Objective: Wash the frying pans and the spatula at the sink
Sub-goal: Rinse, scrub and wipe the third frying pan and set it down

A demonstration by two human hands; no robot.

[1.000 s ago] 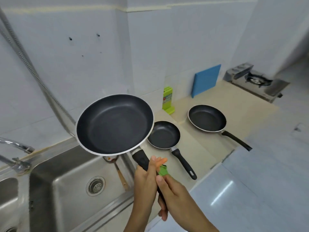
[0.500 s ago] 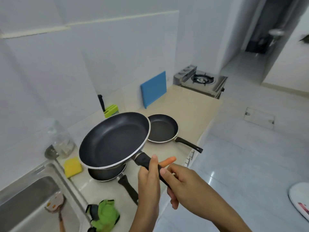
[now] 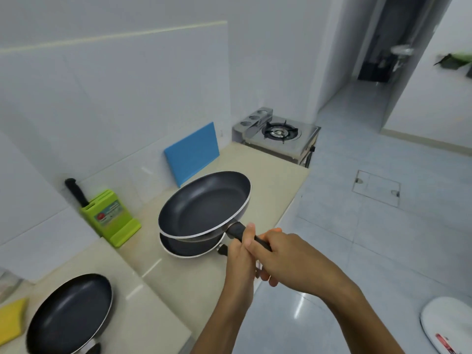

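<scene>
- Head view: both hands grip the black handle [image 3: 236, 229] of the large frying pan [image 3: 204, 205], which is held level in the air over the counter [image 3: 178, 277], near its front edge.
- The left hand [image 3: 240, 254] has its fingers curled round the handle close to the pan's bowl. The right hand [image 3: 288, 259] wraps the handle just behind it, and the two hands touch.
- A second frying pan [image 3: 189, 247] sits on the counter directly beneath the held one, mostly covered by it. Whether the two pans touch cannot be told.
- A third frying pan [image 3: 69, 314] rests on the counter's near left part, well apart from the other two.
- A yellow sponge [image 3: 11, 320] lies just left of that pan.
- A green knife block [image 3: 109, 217] with a black knife handle [image 3: 76, 191] sticking out stands against the back wall.
- A blue cutting board [image 3: 192, 153] leans on the wall behind the held pan.
- A gas stove [image 3: 279, 135] sits at the counter's far end.
</scene>
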